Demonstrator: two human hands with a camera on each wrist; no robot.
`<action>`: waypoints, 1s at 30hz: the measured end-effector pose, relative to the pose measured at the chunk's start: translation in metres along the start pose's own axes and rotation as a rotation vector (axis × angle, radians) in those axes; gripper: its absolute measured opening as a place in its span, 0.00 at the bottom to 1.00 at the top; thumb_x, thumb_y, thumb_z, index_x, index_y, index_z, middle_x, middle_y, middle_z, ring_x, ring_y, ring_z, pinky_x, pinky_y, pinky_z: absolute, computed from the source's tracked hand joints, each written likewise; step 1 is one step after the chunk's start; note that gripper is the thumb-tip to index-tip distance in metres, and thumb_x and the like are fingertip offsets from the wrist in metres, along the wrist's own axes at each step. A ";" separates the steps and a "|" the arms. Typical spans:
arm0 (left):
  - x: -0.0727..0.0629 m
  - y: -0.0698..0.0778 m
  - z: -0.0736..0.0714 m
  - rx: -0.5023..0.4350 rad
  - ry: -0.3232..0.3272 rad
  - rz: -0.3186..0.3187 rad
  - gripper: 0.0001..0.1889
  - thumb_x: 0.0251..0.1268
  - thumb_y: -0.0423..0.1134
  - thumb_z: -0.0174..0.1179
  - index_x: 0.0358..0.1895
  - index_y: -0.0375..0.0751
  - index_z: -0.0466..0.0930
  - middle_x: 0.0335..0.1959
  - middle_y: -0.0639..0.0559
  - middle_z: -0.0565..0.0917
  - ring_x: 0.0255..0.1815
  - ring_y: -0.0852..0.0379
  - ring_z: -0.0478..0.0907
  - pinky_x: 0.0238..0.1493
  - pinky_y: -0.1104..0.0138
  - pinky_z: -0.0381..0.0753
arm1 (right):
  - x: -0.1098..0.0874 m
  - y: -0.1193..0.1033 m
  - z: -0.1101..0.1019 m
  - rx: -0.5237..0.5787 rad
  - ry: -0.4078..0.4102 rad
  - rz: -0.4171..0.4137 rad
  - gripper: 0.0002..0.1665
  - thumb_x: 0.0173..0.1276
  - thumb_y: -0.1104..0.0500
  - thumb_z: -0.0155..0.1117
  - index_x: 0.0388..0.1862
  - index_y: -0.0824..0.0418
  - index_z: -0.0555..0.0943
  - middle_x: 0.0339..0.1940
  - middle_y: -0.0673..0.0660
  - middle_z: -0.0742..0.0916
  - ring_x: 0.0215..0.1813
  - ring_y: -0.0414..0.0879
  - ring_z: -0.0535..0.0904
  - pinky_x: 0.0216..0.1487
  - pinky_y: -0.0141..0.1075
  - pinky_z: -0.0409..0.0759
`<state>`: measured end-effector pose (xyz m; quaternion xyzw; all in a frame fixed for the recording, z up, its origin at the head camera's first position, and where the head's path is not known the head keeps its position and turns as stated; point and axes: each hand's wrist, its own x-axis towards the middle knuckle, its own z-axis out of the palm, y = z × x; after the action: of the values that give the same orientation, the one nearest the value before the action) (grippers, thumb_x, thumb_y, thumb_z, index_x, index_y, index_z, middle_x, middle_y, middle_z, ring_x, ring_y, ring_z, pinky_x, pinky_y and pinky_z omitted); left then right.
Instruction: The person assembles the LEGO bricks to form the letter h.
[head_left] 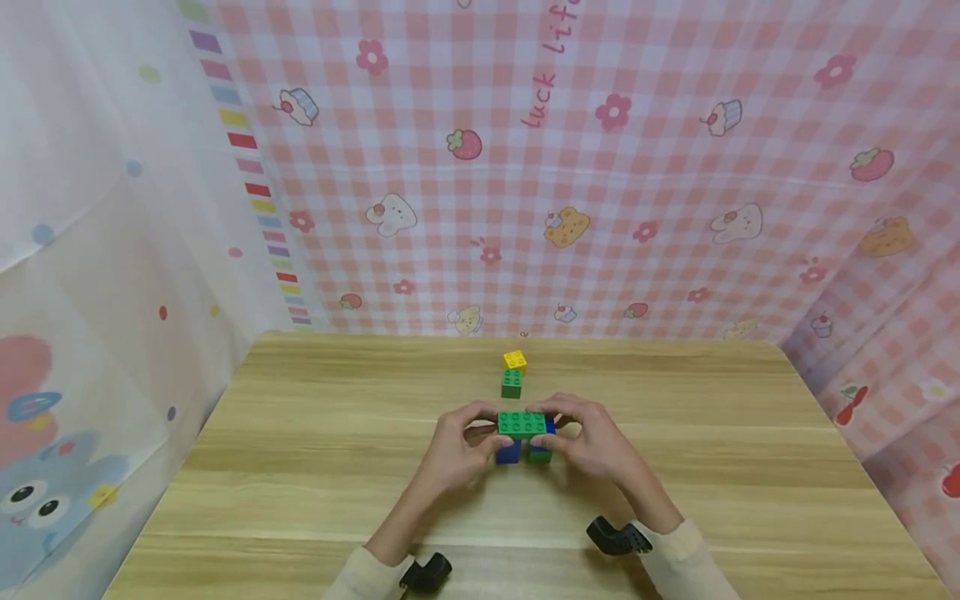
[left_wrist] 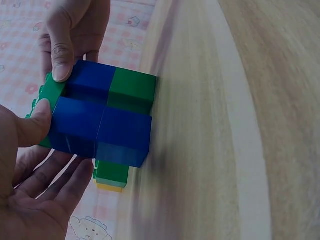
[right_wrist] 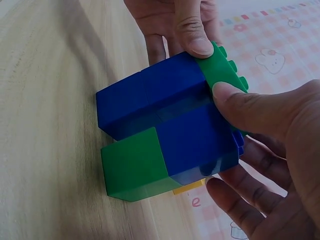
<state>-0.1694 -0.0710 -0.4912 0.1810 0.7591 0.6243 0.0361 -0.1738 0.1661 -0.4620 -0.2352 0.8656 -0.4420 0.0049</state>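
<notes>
A long green toy brick (head_left: 521, 423) lies across two short stacks, studs up. Under its left end stand two blue bricks (left_wrist: 100, 127); on the right, a blue brick (right_wrist: 200, 142) sits on a green brick (right_wrist: 134, 165). A few studs of that right blue brick show past the long brick's end. My left hand (head_left: 459, 450) pinches the long green brick's left end, thumb on the near side, fingers behind. With its thumb on the near face by the other end, my right hand (head_left: 594, 439) grips it too, fingers behind the right stack.
Just beyond the stacks, a small green brick (head_left: 512, 385) stands on the wooden table (head_left: 337, 433), with a yellow brick (head_left: 515, 359) behind it. A pink checked cloth (head_left: 480, 192) hangs along the table's back edge. Black wrist pieces (head_left: 618, 536) sit at both sleeves.
</notes>
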 end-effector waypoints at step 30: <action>-0.001 0.006 0.007 0.204 0.024 0.088 0.14 0.63 0.24 0.68 0.50 0.35 0.79 0.49 0.42 0.84 0.58 0.46 0.83 0.60 0.65 0.85 | -0.006 0.007 0.021 -0.042 0.139 -0.033 0.21 0.64 0.55 0.77 0.56 0.50 0.85 0.49 0.45 0.88 0.51 0.41 0.81 0.53 0.46 0.88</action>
<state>-0.1651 -0.0639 -0.4876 0.2096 0.8103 0.5469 -0.0191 -0.1671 0.1560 -0.4809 -0.2185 0.8689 -0.4391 -0.0674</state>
